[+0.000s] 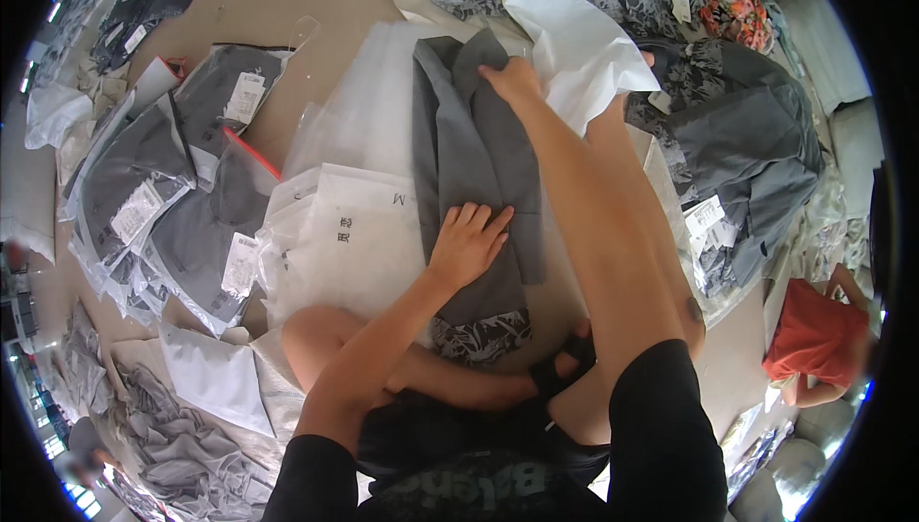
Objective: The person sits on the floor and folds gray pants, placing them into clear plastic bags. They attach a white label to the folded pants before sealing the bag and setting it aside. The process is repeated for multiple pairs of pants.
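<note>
A grey garment (479, 158) lies lengthwise in front of me, folded in layers, with a leaf-patterned end (481, 337) near my legs. My left hand (469, 244) rests on its middle, fingers stretched out and slightly spread. At its far end, my right hand (514, 80) grips the upper right edge between thumb and fingers. Part of the garment's left side overlaps a pile of translucent plastic bags (354, 225). Just right of my right hand, a white sheet-like bag (574, 39) with a yellow edge lies across my leg.
Bagged grey garments with white tags (187, 206) are heaped at left. More grey and leaf-patterned clothes (737, 130) lie at right, near a floral bundle (735, 10). Loose grey clothes (191, 431) fill the lower left. A person in a red top (814, 331) is at far right.
</note>
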Motion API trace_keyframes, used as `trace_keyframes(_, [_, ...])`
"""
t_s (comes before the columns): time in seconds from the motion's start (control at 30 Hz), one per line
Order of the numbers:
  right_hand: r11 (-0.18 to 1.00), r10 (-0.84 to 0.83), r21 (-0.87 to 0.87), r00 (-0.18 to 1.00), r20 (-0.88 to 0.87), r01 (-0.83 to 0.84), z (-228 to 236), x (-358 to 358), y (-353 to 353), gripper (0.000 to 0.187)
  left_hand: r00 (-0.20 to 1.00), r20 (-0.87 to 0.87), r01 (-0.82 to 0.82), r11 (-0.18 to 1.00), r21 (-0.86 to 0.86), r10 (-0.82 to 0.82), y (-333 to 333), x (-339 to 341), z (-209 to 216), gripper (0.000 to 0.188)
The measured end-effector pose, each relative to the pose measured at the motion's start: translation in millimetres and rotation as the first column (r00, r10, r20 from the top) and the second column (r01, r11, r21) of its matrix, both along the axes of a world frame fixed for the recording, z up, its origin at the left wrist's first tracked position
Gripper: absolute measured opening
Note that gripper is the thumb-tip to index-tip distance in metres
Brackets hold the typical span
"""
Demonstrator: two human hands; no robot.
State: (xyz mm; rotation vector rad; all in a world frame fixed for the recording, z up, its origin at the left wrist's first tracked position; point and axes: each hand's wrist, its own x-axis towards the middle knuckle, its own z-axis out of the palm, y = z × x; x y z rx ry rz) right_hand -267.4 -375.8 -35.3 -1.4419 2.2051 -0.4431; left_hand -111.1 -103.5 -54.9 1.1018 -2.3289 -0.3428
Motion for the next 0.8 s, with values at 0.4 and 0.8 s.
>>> trace_keyframes(0.4, [0.635, 0.612, -0.118, 0.403, 0.681, -0.763, 197, -70, 128, 0.035, 0.999, 0.006, -0.043, 0.997, -0.067, 0.043, -41, 4, 1, 0.036])
trace_keyframes(0.8, [0.605, 0.770, -0.063, 0.564, 0.299, -0.794, 128, -97, 314, 0.049, 0.995, 0.082, -0.077, 0.973, 0.218, 0.060, 47, 151, -1, 0.036])
